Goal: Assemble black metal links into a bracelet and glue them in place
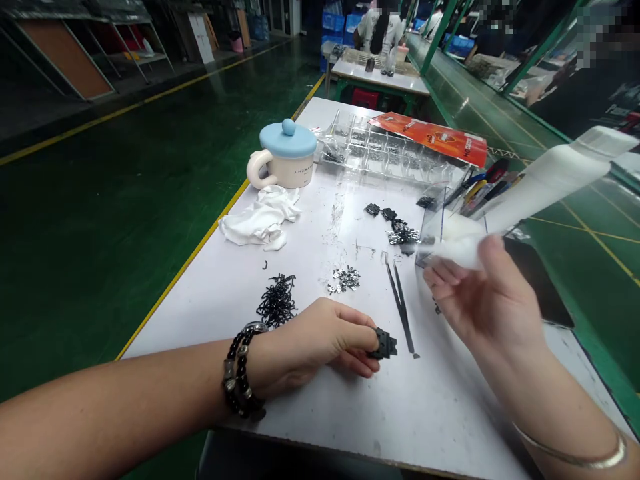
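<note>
Between its thumb and fingers, my left hand pinches a small black part just above the white table. My right hand is raised at the right, its fingers wrapped round a small white bottle whose thin tip points left and is blurred. Black tweezers lie on the table between the hands. Left of them are a pile of small metal pieces and a heap of black curved pieces. Several black parts lie beyond the tweezers.
A mug with a blue lid and a white cloth are at the left edge. Behind stands a clear compartment tray with an orange packet. A tool holder, a large white bottle and a dark flat object are right.
</note>
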Demonstrator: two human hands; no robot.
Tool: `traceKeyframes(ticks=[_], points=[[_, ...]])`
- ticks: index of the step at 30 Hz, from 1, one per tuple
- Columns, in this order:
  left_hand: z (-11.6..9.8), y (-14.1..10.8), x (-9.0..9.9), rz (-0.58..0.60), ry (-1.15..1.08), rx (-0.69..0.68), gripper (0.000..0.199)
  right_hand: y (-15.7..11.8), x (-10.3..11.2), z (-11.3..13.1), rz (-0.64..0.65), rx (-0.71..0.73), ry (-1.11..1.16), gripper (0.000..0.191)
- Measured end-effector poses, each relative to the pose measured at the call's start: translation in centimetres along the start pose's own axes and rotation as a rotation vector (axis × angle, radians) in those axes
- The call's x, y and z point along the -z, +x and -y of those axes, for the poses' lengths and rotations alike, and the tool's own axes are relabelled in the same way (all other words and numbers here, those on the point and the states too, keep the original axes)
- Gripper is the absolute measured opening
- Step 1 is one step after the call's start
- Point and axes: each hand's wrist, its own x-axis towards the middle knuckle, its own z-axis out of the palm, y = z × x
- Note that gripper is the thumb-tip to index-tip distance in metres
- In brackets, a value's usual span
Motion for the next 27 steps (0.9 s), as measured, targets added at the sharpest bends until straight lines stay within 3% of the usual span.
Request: traceKeyframes(ticks=[2, 6, 9, 21, 27], points=[[0.0, 0.1, 0.1, 0.006, 0.01, 0.002, 0.005, -1.5, 0.8, 0.2, -0.027, 0.078, -0.043, 0.023], [0.0, 0.1, 0.1, 0.007, 0.032, 0.028, 0.005, -3.6, 0.8, 0.1, 0.068, 0.395, -0.225, 0.024], [-0.3, 0.0, 0.0, -0.003, 0.036, 0.053, 0.005, -4.5, 0.4, -0.3, 0.082, 0.501, -0.372, 0.019], [-0.3, 0.0, -0.1, 0.005, 0.043, 0.074, 0.003, -4.8, 0.3, -1.1, 0.106, 0.538, -0.416, 0.016], [-0.7, -0.1, -0.3, 0.004, 0.05, 0.096, 0.004, -5.0, 0.4, -1.0, 0.138, 0.46, -0.407, 0.014]])
